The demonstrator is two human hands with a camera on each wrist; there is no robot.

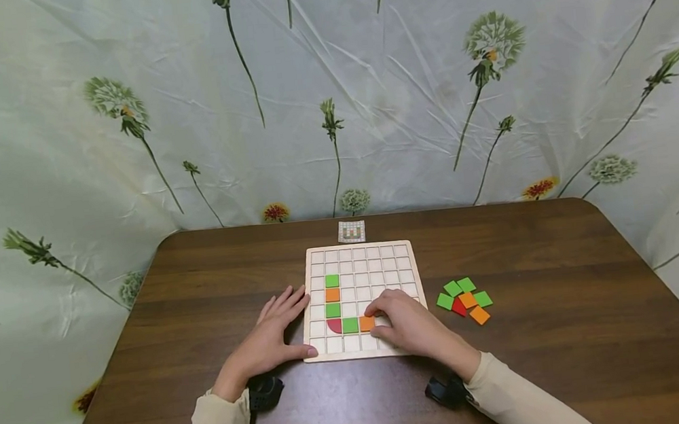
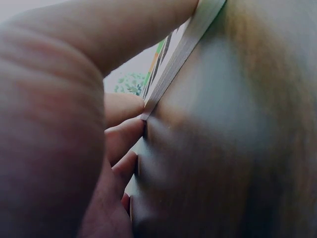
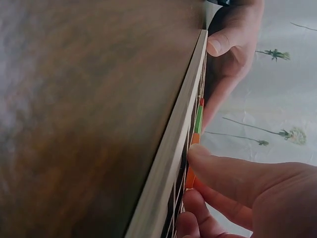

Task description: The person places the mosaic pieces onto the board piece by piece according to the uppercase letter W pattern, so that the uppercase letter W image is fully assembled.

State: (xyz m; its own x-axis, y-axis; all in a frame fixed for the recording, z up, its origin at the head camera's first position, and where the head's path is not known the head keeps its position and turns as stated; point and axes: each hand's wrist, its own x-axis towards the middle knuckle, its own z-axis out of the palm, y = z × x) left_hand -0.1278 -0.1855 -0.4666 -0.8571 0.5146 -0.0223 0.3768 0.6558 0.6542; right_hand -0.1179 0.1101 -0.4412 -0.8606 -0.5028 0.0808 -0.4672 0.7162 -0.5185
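A pale wooden grid board [image 1: 359, 348] lies on the table, with colored tiles in an L shape in its cells. My left hand [image 1: 268, 338] rests at the board's left side, fingers spread and straight, thumb on the near left corner. My right hand [image 1: 414, 324] is over the near rows, thumb and index finger pinching an orange tile [image 1: 366, 324] at the row's right end. Left of it sit a green tile [image 1: 350, 325] and a red rounded tile [image 1: 335, 326]. Above that are a green tile [image 1: 333, 310], an orange tile [image 1: 332, 294] and a green tile [image 1: 332, 280].
Loose green, orange and red square tiles [image 1: 480, 315] lie in a pile right of the board. A small card with a printed grid pattern [image 1: 351, 231] lies beyond the board's far edge. Behind the brown table [image 1: 566, 272] hangs a flower-printed curtain [image 1: 401, 83].
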